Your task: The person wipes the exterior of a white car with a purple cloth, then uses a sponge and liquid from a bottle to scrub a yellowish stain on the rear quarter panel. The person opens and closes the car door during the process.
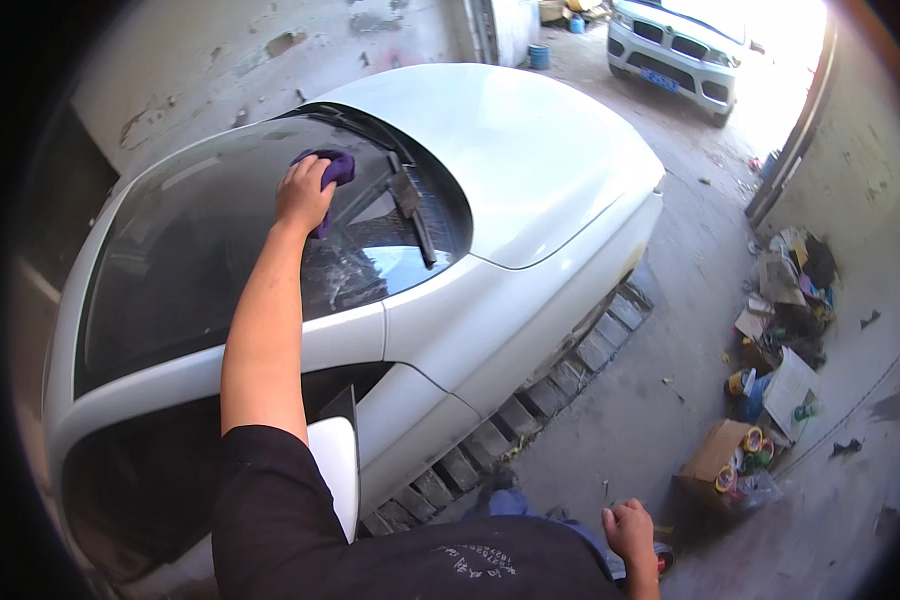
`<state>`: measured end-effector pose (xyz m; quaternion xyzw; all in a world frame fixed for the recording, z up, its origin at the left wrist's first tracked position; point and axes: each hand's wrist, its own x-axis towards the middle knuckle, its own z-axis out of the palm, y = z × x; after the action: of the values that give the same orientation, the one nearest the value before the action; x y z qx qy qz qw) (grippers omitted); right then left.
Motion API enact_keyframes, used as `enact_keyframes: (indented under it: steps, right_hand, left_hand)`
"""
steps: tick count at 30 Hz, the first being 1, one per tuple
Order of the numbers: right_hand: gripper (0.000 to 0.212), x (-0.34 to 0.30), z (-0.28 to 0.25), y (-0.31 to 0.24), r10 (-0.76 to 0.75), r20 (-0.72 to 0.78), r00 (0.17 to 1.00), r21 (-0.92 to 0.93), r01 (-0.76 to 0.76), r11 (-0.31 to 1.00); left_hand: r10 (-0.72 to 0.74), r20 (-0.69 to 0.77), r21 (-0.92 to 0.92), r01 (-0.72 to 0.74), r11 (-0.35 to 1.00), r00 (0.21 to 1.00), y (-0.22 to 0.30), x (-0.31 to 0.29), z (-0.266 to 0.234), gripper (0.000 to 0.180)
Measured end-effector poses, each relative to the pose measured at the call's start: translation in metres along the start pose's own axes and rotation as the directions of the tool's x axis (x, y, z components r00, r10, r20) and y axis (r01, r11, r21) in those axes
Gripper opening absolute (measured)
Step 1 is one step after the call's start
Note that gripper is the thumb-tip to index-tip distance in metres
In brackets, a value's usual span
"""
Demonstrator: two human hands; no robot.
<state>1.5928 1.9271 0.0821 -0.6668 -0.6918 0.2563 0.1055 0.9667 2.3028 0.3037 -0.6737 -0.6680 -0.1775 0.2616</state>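
Note:
My left hand [305,192] is stretched forward over the white car's windshield [210,230], closed around a bunched purple cloth [338,168]. The cloth rests against the dark glass, short of the wiper [410,205]. Whitish smears and reflections show on the glass beside it. Low at my right side, away from the car, my right hand [628,530] hangs with its fingers curled in, and I see nothing in it. The white hood [530,150] lies beyond the windshield, and the side mirror [335,465] sticks out below my left arm.
Grey slats [515,418] run along the floor beside the car. To the right lie a cardboard box [718,452] with tape rolls and a heap of rubbish [795,285] along the wall. Another white car [670,50] stands at the bright doorway, near a blue bucket [539,56].

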Motion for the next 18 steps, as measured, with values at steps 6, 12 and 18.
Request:
enact_keyframes:
  steps: [6, 12, 18]
  right_hand:
    - [0.027, 0.026, -0.009, -0.004, 0.025, 0.016, 1.0, 0.049, -0.026, 0.998]
    - [0.028, 0.06, -0.02, 0.017, -0.036, 0.121, 0.992, 0.056, 0.029, 0.998]
    - [0.022, 0.109, -0.028, 0.066, -0.332, 0.121, 0.936, 0.14, 0.315, 0.939]
  left_hand:
    - [-0.427, 0.559, 0.438, 0.184, 0.88, 0.711, 0.041, 0.01, 0.04, 0.051]
    - [-0.41, 0.49, 0.337, 0.267, 0.903, 0.769, 0.029, 0.021, 0.03, 0.068]
    - [-0.229, 0.274, -0.311, 0.311, 0.898, 0.934, 0.13, -0.026, -0.033, 0.051]
